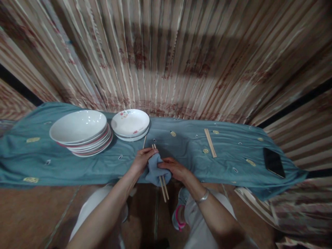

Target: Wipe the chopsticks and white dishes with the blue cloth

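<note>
A pair of wooden chopsticks [164,189] runs through a folded blue cloth [155,170] at the table's front edge. My left hand [144,157] is closed around the upper end of the chopsticks and an edge of the cloth. From the other side, my right hand [173,167] presses the cloth around their middle, thumb on top. The lower ends of the sticks stick out below the cloth, past the table edge. Another thin stick [144,141] shows just beyond my left hand; its near end is hidden.
A tall stack of large white bowls and plates [77,128] stands at left, beside a lower stack of smaller plates [130,122]. More chopsticks [210,143] lie together right of centre. A black phone [274,162] rests near the right end of the teal tablecloth [186,138]. Curtains [166,52] hang behind.
</note>
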A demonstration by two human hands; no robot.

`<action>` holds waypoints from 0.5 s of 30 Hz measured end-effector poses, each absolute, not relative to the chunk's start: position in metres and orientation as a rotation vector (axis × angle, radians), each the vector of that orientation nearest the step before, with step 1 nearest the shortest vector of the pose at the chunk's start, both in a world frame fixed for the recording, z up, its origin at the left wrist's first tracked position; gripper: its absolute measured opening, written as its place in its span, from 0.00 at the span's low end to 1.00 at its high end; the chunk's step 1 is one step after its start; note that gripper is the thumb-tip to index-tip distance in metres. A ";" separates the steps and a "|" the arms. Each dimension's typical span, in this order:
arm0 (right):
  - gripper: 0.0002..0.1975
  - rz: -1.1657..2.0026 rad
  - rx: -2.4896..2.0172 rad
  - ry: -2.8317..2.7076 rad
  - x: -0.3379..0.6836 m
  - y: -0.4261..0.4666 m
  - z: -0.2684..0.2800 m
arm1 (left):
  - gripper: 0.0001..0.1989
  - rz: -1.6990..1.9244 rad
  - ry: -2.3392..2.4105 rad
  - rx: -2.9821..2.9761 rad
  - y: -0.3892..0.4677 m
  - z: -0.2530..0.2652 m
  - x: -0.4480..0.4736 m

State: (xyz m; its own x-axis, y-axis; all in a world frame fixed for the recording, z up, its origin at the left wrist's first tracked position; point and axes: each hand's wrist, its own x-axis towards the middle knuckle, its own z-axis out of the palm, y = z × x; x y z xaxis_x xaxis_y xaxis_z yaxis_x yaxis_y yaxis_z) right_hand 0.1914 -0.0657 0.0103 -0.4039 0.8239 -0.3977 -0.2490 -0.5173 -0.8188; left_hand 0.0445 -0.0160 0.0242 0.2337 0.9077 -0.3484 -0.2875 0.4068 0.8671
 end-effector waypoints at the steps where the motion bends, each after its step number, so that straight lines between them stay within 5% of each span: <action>1: 0.22 1.988 -1.094 -0.876 0.191 -0.066 0.010 | 0.18 0.947 1.008 0.762 -0.015 0.025 0.044; 15: 0.22 2.217 -1.074 -1.030 0.188 -0.078 0.007 | 0.17 1.155 1.028 0.742 0.002 0.029 0.030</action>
